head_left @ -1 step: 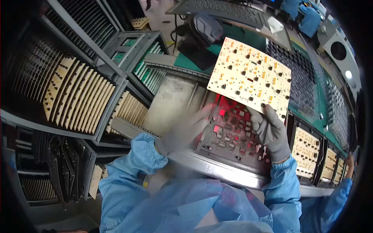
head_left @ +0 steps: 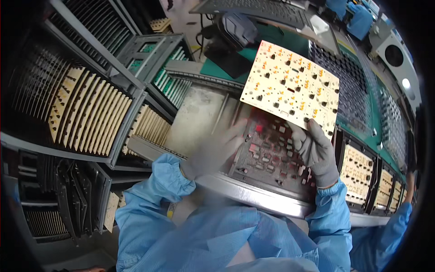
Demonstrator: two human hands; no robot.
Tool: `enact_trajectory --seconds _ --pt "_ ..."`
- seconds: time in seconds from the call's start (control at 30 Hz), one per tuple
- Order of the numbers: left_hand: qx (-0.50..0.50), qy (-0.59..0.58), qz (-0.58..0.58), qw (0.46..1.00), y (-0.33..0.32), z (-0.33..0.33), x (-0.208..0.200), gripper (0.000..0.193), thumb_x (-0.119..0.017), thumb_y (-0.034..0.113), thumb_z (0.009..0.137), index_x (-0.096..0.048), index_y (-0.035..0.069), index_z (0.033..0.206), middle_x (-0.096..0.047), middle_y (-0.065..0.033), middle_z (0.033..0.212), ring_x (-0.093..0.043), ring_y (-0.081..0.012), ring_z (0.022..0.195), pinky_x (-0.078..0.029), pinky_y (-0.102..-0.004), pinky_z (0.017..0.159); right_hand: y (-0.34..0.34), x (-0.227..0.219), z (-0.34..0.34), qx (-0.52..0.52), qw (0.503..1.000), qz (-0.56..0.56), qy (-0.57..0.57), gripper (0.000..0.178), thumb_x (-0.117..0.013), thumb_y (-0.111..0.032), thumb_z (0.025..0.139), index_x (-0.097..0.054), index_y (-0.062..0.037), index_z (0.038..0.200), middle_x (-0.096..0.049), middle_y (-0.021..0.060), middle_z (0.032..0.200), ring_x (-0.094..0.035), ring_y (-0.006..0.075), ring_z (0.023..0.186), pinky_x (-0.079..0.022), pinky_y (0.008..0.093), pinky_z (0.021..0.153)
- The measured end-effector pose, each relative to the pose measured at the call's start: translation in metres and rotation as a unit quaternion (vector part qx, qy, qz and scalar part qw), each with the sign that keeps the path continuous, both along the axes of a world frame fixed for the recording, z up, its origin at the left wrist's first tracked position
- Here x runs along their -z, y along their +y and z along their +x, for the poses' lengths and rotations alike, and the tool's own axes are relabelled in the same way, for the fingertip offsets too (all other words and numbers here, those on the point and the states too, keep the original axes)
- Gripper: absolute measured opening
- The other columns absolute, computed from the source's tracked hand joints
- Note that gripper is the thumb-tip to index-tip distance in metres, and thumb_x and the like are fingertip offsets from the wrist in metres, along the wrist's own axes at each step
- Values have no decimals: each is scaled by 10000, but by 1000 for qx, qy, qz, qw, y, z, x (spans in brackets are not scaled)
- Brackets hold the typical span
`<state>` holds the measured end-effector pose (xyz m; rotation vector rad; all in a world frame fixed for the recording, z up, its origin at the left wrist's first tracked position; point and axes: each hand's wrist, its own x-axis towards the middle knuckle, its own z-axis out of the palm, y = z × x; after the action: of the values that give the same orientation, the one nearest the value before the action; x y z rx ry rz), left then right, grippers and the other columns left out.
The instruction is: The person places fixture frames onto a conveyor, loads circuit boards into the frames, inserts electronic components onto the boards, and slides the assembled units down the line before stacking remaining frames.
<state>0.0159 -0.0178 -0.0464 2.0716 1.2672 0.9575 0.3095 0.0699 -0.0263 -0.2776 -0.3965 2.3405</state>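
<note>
My right hand [head_left: 317, 152], in a grey glove, grips the lower right edge of a cream circuit board [head_left: 297, 88] between thumb and fingers. The board is held up at a tilt, its face dotted with black parts and orange marks. Beneath it lies a dark fixture plate [head_left: 267, 156] with many small raised blocks and a faint red glow; the board hides its far part. My left hand [head_left: 213, 152], also gloved and blurred, is over the fixture's left edge. Its fingers are stretched out, and I see nothing in them.
On my left stands a slotted rack [head_left: 142, 102] of upright cream boards [head_left: 93, 113]. A metal rail [head_left: 253, 192] runs along the near edge. More boards [head_left: 355, 174] lie in black frames at right, near another person's sleeve [head_left: 396, 226]. A keyboard [head_left: 253, 16] and clear trays [head_left: 344, 86] are beyond.
The red light on the fixture has dimmed. My left hand is slightly less blurred, with its fingers near the same spot. The board has barely moved.
</note>
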Motion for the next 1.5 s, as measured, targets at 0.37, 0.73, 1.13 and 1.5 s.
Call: enact_trajectory --seconds 0.37,0.73,1.13,1.5 --pt "127 164 36 978 2 26 -72 459 -699 216 724 -611 5 1122 -608 -154 1143 -572 -316 1077 -443 -419 940 -155 2 34 107 972 -110 -176 365 -409 -180 1052 -470 40 1338 -450 219 1419 -525 362 1265 -515 414 1020" --pt "120 168 166 964 3 65 -16 492 -681 223 811 -592 72 1271 -551 -134 1305 -494 -330 1251 -315 -547 1111 -138 -11 43 48 976 -179 -118 587 -393 -423 1040 -408 37 1404 -609 201 1254 -634 243 1129 -572 340 913" --pt "104 251 61 961 10 57 -25 488 -707 177 793 -586 71 1254 -551 -135 1313 -475 -336 1282 -261 -549 1136 -88 -5 47 78 293 631 -714 631 -578 -493 903 -509 -102 1393 -471 174 1439 -444 402 1306 -290 524 1114" --pt "6 208 83 974 42 48 -9 442 -684 226 821 -572 71 1220 -576 -104 1263 -467 -345 1272 -236 -532 1120 -51 3 72 232 386 562 -694 381 -670 -209 880 -622 -82 1237 -654 147 1138 -603 340 1073 -483 393 903"
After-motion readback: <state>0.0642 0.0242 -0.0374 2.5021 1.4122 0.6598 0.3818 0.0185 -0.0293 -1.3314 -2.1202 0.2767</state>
